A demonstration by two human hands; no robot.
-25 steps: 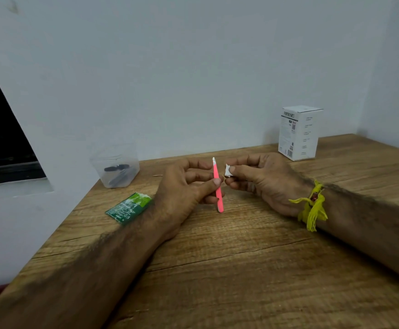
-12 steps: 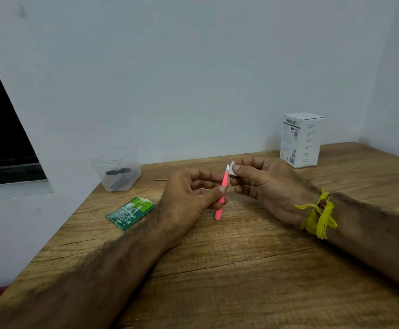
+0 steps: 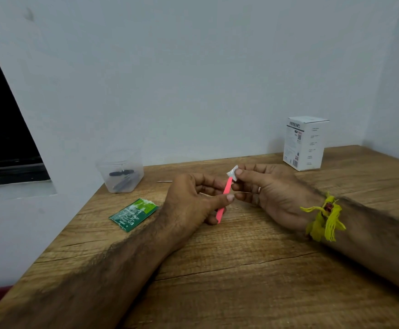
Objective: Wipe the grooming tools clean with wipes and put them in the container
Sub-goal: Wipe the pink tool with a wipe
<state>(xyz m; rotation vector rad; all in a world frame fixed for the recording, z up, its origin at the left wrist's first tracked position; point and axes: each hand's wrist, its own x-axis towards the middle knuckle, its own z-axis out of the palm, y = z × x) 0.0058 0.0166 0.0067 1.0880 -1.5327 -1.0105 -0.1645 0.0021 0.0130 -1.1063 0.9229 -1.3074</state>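
A slim pink grooming tool (image 3: 225, 194) stands tilted above the wooden table (image 3: 241, 269), its top leaning right. My left hand (image 3: 193, 200) pinches its middle between thumb and fingers. My right hand (image 3: 267, 191) pinches a small white wipe (image 3: 233, 174) folded over the tool's upper tip. A clear plastic container (image 3: 120, 170) sits at the back left against the wall, with dark tools inside it.
A torn green wipe sachet (image 3: 133, 214) lies on the table left of my left hand. A white carton (image 3: 305, 143) stands at the back right near the corner. A thin sliver (image 3: 164, 181) lies beside the container. The table's left edge runs along the wall.
The pink tool has tilted from upright to leaning right, and the wipe has gone from beside the tip to folded over it.
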